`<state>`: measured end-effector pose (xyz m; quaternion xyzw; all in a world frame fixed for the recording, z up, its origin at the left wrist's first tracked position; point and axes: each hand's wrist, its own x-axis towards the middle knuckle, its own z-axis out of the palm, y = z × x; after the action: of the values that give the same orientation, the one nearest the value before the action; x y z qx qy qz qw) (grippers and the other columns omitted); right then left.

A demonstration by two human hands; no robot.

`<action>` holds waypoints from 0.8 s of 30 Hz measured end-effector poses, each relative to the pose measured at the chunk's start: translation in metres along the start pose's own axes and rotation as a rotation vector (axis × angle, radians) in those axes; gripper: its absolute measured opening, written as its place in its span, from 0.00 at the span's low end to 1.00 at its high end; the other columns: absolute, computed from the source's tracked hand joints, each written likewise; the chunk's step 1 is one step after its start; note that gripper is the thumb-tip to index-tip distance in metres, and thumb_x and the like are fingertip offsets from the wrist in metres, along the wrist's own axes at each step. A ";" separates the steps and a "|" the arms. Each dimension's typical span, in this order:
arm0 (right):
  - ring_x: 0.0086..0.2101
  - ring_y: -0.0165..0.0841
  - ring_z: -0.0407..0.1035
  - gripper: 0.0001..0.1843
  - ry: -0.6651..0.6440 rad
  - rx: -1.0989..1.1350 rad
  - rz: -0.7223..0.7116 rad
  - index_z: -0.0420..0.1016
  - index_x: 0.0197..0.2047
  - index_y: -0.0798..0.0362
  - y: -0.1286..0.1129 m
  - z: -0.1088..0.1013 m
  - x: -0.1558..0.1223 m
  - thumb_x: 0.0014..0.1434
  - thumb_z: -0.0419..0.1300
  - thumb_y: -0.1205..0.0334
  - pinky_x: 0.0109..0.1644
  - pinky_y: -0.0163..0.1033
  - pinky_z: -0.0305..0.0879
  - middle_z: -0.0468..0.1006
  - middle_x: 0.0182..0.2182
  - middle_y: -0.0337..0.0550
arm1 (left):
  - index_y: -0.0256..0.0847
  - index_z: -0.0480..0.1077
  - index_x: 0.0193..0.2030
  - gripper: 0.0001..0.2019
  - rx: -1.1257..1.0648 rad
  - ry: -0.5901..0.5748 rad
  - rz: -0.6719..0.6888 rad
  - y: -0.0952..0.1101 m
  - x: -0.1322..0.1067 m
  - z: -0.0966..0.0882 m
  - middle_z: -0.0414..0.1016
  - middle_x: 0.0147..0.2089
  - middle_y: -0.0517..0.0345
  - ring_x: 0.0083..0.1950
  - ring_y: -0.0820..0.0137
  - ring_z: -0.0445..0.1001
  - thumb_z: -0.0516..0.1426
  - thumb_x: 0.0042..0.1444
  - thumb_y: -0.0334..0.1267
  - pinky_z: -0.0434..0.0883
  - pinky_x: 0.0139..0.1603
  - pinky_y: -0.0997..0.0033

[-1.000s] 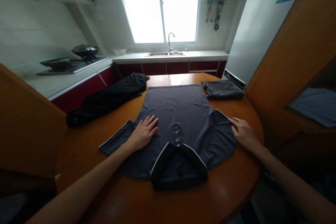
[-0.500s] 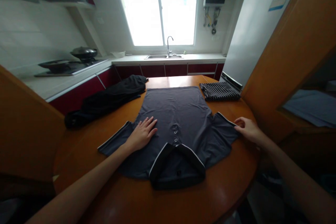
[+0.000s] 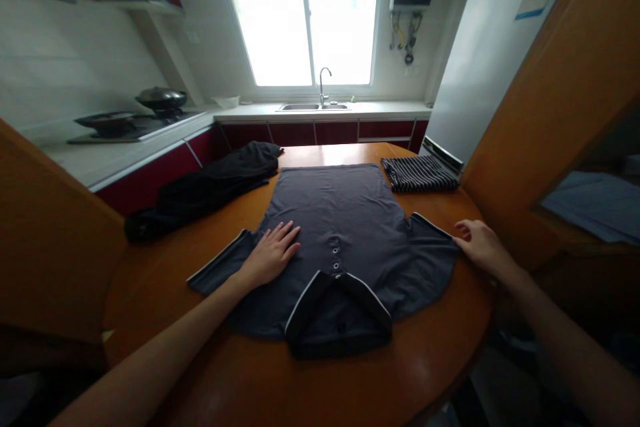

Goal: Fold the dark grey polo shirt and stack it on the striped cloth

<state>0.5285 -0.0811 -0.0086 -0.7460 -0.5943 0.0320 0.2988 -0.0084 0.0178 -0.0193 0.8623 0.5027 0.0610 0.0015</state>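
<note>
A dark grey polo shirt lies spread face up on the wooden table, its black, white-edged collar toward me and its hem toward the window. My left hand rests flat on the shirt's left side near the sleeve, fingers spread. At the far right, my right hand pinches the white-trimmed edge of the other sleeve between thumb and fingers. That sleeve is stretched out to the right, with some creases near the shoulder.
Dark clothing lies heaped at the table's left back edge. A folded black-and-white striped cloth sits at the right back. Behind the round wooden table run a counter with a sink and a stove with pans.
My right hand has shifted slightly to the right, drawing the sleeve out wider and flatter. My left hand stays in place on the shirt.
</note>
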 end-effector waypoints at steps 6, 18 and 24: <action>0.50 0.41 0.68 0.09 -0.429 0.165 -0.567 0.78 0.44 0.48 -0.083 -0.014 -0.068 0.61 0.63 0.56 0.55 0.46 0.65 0.74 0.48 0.47 | 0.45 0.56 0.73 0.29 0.003 0.007 0.010 0.000 0.001 0.001 0.49 0.76 0.53 0.76 0.57 0.47 0.40 0.71 0.54 0.51 0.73 0.48; 0.40 0.36 0.67 0.11 -0.654 0.007 -0.709 0.73 0.33 0.50 -0.100 -0.021 -0.092 0.68 0.55 0.64 0.46 0.43 0.61 0.75 0.35 0.42 | 0.44 0.57 0.73 0.30 -0.008 0.012 0.010 0.001 0.001 -0.001 0.50 0.76 0.52 0.76 0.57 0.48 0.40 0.71 0.54 0.51 0.73 0.48; 0.45 0.39 0.70 0.14 -0.394 0.183 -0.659 0.78 0.45 0.50 -0.123 -0.006 -0.084 0.71 0.50 0.60 0.52 0.47 0.67 0.78 0.44 0.49 | 0.42 0.56 0.73 0.30 -0.007 -0.001 0.007 0.001 0.001 -0.001 0.49 0.76 0.51 0.76 0.55 0.48 0.40 0.71 0.54 0.51 0.72 0.47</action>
<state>0.3996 -0.1451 0.0303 -0.4648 -0.8426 0.1297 0.2388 -0.0070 0.0185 -0.0182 0.8640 0.4996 0.0623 0.0049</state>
